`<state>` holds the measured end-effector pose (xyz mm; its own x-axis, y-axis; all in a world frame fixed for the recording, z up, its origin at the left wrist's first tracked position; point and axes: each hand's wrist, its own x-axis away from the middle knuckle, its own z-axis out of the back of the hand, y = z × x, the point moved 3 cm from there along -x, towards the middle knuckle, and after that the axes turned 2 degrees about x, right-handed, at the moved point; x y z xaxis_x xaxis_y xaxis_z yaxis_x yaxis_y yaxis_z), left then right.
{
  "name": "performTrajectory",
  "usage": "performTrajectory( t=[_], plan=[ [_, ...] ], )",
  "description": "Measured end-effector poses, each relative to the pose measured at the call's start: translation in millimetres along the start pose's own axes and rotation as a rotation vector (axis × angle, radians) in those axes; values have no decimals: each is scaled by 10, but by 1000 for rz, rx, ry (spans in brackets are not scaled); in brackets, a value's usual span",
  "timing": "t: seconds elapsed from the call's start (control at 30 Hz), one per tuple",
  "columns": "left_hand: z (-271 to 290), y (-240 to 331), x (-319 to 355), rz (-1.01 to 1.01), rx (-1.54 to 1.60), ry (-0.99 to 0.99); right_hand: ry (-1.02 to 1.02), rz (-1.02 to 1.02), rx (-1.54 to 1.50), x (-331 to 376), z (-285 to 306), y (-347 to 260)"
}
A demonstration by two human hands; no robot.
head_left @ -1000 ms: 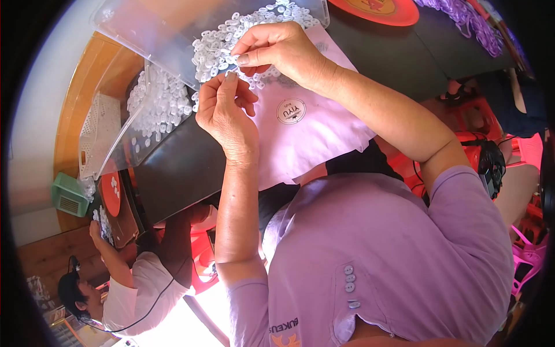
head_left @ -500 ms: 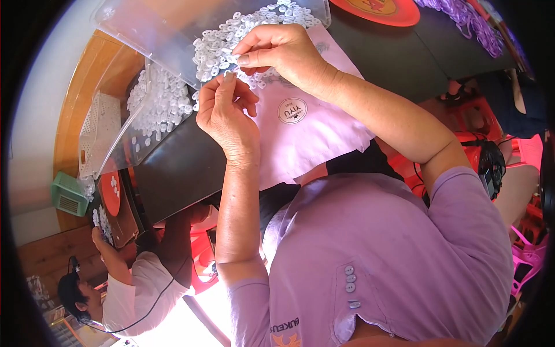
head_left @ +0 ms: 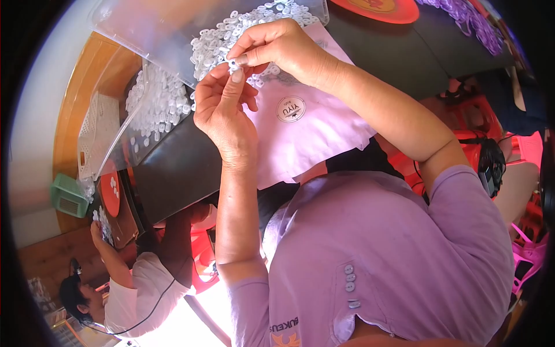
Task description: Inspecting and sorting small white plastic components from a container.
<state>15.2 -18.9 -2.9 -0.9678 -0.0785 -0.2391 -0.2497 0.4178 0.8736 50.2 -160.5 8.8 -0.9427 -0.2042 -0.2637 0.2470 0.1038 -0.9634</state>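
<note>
Both of my hands meet over a heap of small white oval plastic pieces (head_left: 211, 49), each with an opening in it. Between my fingertips is one such small white plastic piece (head_left: 233, 65) with a dark middle. My left hand (head_left: 224, 107) pinches it from below, thumb against fingers. From above, my right hand (head_left: 292, 52) closes thumb and forefinger on its upper edge. Beneath the hands lies a pink cloth (head_left: 312, 136) with a round printed patch, some white pieces resting on its far end. The fingers partly hide the held piece.
A clear plastic bin (head_left: 144, 34) stands behind the heap; more white pieces (head_left: 159, 104) lie left. On the dark table (head_left: 399, 63) are a red round tray (head_left: 381, 8) and purple cords (head_left: 468, 23). At lower left, a co-worker (head_left: 139, 289) reaches toward white pieces. A green basket (head_left: 68, 195) stands nearby.
My hands were slightly apart, with a white piece in my right fingertips. The right hand has moved a little left, and the fingertips of both hands now meet at the piece.
</note>
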Motion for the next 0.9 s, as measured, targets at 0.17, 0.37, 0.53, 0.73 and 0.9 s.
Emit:
performTrajectory(
  t=[0.17,0.37,0.53,0.73,0.9],
  plan=[
    [5,13,-29,-72,-33,-100,-117,-73,-82,-31,79,-35],
    [-22,25,5,-19,-135,-140,-204,-66,-87,-30,114,-40],
    [26,25,5,-84,-121,-111,-208,-125,-19,12,71,-82],
    [44,43,-10,-111,-124,-94,-294,-204,84,17,51,-38],
    [45,52,-1,-124,-154,-136,-300,-189,69,43,46,-52]
  ],
)
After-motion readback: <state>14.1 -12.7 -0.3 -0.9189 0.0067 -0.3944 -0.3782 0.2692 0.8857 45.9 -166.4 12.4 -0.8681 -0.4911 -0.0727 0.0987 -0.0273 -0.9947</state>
